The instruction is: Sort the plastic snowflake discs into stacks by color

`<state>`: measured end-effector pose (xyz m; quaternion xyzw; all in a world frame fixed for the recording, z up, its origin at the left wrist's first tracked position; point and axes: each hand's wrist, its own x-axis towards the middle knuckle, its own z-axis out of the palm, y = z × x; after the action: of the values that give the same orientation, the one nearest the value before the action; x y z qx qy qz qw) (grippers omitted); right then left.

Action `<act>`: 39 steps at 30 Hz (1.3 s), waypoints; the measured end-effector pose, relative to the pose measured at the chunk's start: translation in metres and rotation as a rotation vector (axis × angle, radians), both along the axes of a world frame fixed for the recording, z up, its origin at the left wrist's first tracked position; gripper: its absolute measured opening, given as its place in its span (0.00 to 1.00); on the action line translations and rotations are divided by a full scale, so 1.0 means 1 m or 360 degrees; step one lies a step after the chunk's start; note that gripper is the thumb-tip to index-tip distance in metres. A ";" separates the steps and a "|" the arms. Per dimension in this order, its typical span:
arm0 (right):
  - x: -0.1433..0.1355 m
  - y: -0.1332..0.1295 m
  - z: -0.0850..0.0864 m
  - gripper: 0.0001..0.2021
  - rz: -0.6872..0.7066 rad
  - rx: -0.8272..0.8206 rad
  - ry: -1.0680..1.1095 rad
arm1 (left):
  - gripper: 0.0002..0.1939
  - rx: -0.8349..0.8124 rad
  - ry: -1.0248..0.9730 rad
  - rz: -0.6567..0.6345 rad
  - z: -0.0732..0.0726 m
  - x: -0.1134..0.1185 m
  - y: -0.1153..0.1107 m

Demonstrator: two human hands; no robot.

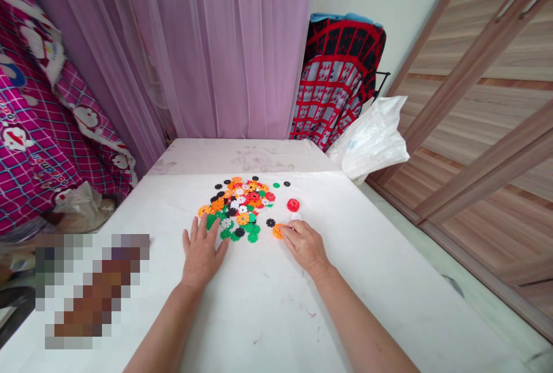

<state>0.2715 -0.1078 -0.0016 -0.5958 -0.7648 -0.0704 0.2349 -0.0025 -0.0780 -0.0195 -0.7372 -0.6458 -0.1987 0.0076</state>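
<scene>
A pile of notched plastic discs in orange, green, black, red and white (237, 203) lies on the white-covered table (259, 309). My left hand (202, 249) rests at the pile's near left edge with fingers spread, the fingertips beside green discs (212, 221). To the right of the pile, my right hand (306, 245) has its thumb and fingers pinched on an orange disc (277, 231) at the table surface. A black disc (271, 222) lies just left of the orange one. Beyond my right hand are a red disc (293, 205) and a partly hidden white disc (295, 217).
Single green (276, 185) and black (287, 184) discs lie behind the pile's right side. A white plastic bag (374, 136) stands at the table's back right corner. A blurred-out patch (97, 295) covers the table's left side. Wooden cabinets (484, 125) are at the right.
</scene>
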 end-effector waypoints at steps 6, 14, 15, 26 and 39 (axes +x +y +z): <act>0.001 -0.005 -0.006 0.11 0.0082 -0.0028 0.0090 | 0.25 0.0035 -0.0137 0.0046 -0.005 -0.003 0.003; -0.009 0.004 -0.004 0.15 -0.0109 -0.0183 0.0206 | 0.25 0.0013 -0.0218 0.0086 -0.004 -0.012 0.009; -0.010 0.005 -0.005 0.14 -0.0106 -0.0189 0.0209 | 0.25 0.0009 -0.0224 0.0113 -0.004 -0.014 0.009; -0.023 0.020 0.011 0.10 -0.0058 -0.0133 0.0202 | 0.25 -0.0044 -0.0293 0.0192 0.000 -0.016 0.012; -0.105 0.073 0.019 0.13 0.0000 -0.0503 -0.0138 | 0.24 -0.0144 -0.0353 0.0258 0.003 -0.019 0.016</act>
<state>0.1663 -0.0344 0.0178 -0.6217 -0.7758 0.0253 0.1051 -0.0218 -0.0621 -0.0161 -0.6557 -0.7084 -0.2483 -0.0809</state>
